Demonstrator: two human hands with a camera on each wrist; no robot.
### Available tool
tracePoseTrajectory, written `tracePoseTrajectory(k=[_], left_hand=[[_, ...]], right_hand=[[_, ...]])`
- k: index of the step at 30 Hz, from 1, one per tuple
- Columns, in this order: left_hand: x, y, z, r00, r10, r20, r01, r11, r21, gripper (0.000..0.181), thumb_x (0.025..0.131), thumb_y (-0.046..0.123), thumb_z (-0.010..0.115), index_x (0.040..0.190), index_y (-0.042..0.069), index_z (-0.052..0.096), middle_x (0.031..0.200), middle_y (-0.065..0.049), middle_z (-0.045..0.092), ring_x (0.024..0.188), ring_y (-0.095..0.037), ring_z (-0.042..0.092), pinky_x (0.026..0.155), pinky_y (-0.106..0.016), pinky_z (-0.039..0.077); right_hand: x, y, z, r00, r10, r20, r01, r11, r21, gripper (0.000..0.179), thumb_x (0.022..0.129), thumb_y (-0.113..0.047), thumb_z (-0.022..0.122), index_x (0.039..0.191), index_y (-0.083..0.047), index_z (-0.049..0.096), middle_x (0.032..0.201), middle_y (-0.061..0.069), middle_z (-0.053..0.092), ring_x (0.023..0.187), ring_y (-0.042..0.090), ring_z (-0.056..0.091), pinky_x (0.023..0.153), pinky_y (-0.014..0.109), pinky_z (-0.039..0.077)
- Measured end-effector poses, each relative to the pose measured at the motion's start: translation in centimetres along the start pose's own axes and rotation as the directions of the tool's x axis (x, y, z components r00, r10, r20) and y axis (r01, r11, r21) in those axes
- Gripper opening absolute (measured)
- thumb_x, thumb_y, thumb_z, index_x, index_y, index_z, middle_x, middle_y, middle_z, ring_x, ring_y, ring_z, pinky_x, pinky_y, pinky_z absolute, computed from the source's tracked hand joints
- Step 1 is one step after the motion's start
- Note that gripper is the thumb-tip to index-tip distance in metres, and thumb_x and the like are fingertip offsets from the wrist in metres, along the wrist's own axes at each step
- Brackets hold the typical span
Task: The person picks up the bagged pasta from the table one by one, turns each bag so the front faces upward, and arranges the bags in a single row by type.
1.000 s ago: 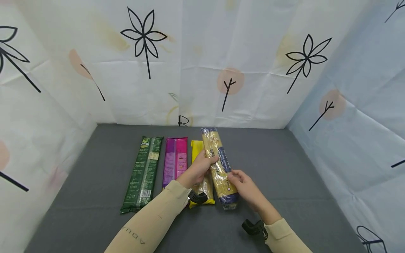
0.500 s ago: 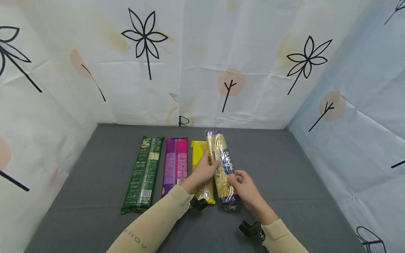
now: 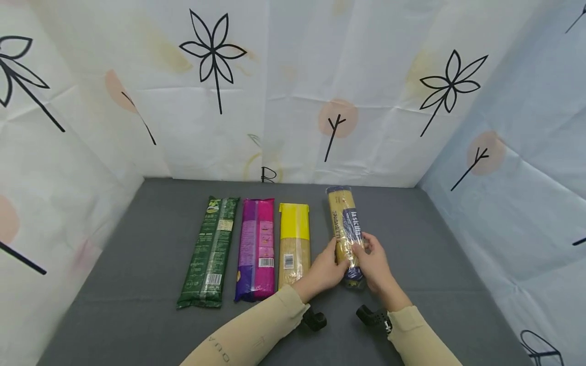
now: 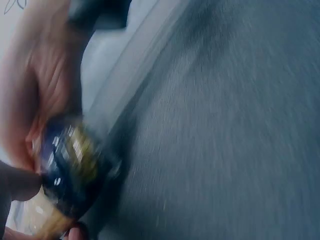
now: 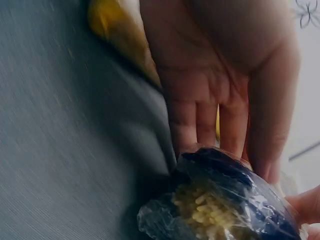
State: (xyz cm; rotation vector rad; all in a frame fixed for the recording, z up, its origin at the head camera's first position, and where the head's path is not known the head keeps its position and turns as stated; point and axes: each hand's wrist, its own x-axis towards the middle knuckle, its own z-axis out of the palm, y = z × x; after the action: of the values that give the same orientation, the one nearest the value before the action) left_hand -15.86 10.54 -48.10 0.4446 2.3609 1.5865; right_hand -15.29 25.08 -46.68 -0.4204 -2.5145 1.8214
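A clear-wrapped pack of spaghetti [image 3: 345,218] with a dark blue label is gripped by both hands at its near half, right of the other packs. My left hand [image 3: 326,269] holds its left side, thumb on top. My right hand [image 3: 375,262] holds the right side, its thumb across the label. The pasta ends show through the crinkled wrapper of the spaghetti pack [image 5: 205,212] in the right wrist view. In the left wrist view the pack [image 4: 72,165] is blurred. Whether it touches the table cannot be told.
On the grey table [image 3: 426,254], left of the hands, lie a green pack [image 3: 208,254], a purple and pink pack [image 3: 255,249] and a yellow-topped pasta pack [image 3: 294,229], side by side. Patterned cloth walls [image 3: 293,76] stand behind and at both sides.
Both hands have carried the spaghetti pack rightward, away from the yellow-topped pack, which is now mostly uncovered. The left hand has shifted nearer the pack's close end. The pack's label has turned more upward.
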Motion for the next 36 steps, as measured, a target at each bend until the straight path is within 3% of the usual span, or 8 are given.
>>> tracePoseTrajectory(k=[5,10,14,19,22,27,32,36], left_hand=[[1.1,0.3,1.8,1.0,0.016,0.013,-0.016,1.0,-0.001,0.071,0.093,0.021,0.066,0.151,0.007,0.028,0.134,-0.011,0.052,0.111,-0.015,0.055,0.09,-0.032,0.047],[2.4,-0.1,2.6,1.0,0.011,0.003,-0.011,0.995,0.097,0.071,0.09,0.028,0.071,0.148,0.008,0.036,0.137,-0.006,0.051,0.116,-0.018,0.049,0.094,-0.033,0.044],[3.2,-0.4,2.5,1.0,-0.003,-0.004,0.003,0.99,0.14,0.07,0.088,0.032,0.073,0.146,0.01,0.041,0.135,-0.005,0.053,0.11,-0.017,0.053,0.088,-0.029,0.047],[3.6,-0.5,2.2,1.0,-0.026,0.006,0.025,0.99,0.142,0.067,0.087,0.031,0.074,0.144,0.01,0.044,0.129,-0.006,0.055,0.1,-0.013,0.057,0.079,-0.027,0.05],[3.6,-0.6,2.3,1.0,-0.008,-0.002,0.008,0.981,0.192,0.065,0.088,0.031,0.073,0.144,0.011,0.046,0.127,-0.004,0.057,0.1,-0.013,0.057,0.08,-0.026,0.049],[3.7,-0.7,2.5,1.0,0.02,-0.023,-0.013,0.963,0.269,0.064,0.089,0.032,0.071,0.144,0.012,0.045,0.124,-0.002,0.059,0.103,-0.014,0.054,0.085,-0.027,0.047],[3.7,-0.7,2.6,1.0,0.025,-0.02,-0.018,0.958,0.288,0.065,0.09,0.032,0.071,0.145,0.012,0.044,0.128,-0.002,0.057,0.104,-0.013,0.054,0.087,-0.028,0.045],[3.6,-0.8,2.6,0.999,0.048,-0.013,-0.042,0.951,0.305,0.064,0.09,0.032,0.07,0.144,0.01,0.045,0.129,-0.003,0.056,0.098,-0.011,0.054,0.083,-0.025,0.045]], right_hand=[[2.4,0.1,-1.2,0.997,0.054,-0.052,-0.055,0.998,-0.014,0.05,0.102,-0.016,0.047,0.148,-0.005,0.031,0.118,0.017,0.045,0.095,0.024,0.054,0.071,0.027,0.051],[4.5,0.1,-2.1,0.995,0.079,-0.059,-0.08,0.996,-0.023,0.051,0.102,-0.015,0.047,0.149,-0.007,0.031,0.12,0.017,0.043,0.099,0.027,0.053,0.072,0.029,0.051],[5.3,0.0,-2.4,0.998,0.054,-0.032,-0.058,0.99,-0.132,0.051,0.101,-0.017,0.048,0.148,-0.004,0.032,0.121,0.02,0.046,0.098,0.029,0.056,0.072,0.033,0.052],[5.1,-0.5,-2.7,0.998,-0.007,0.064,0.032,0.916,-0.399,0.057,0.099,-0.024,0.055,0.144,0.005,0.035,0.119,0.026,0.055,0.092,0.03,0.061,0.073,0.04,0.052],[5.0,-0.8,-2.8,0.994,0.007,0.107,0.044,0.885,-0.464,0.061,0.098,-0.026,0.058,0.143,0.007,0.035,0.117,0.027,0.057,0.09,0.029,0.061,0.074,0.042,0.051],[5.2,-0.6,-3.0,0.992,0.056,0.111,-0.004,0.908,-0.418,0.064,0.096,-0.027,0.061,0.144,0.005,0.033,0.115,0.026,0.056,0.089,0.027,0.061,0.071,0.038,0.052],[5.4,0.1,-3.8,0.985,0.097,0.141,-0.043,0.939,-0.341,0.069,0.096,-0.033,0.06,0.147,0.002,0.029,0.122,0.028,0.053,0.091,0.028,0.061,0.071,0.036,0.053],[5.6,0.4,-4.2,0.982,0.115,0.147,-0.064,0.946,-0.317,0.074,0.096,-0.036,0.06,0.148,0.002,0.026,0.126,0.03,0.051,0.092,0.027,0.062,0.072,0.036,0.053]])
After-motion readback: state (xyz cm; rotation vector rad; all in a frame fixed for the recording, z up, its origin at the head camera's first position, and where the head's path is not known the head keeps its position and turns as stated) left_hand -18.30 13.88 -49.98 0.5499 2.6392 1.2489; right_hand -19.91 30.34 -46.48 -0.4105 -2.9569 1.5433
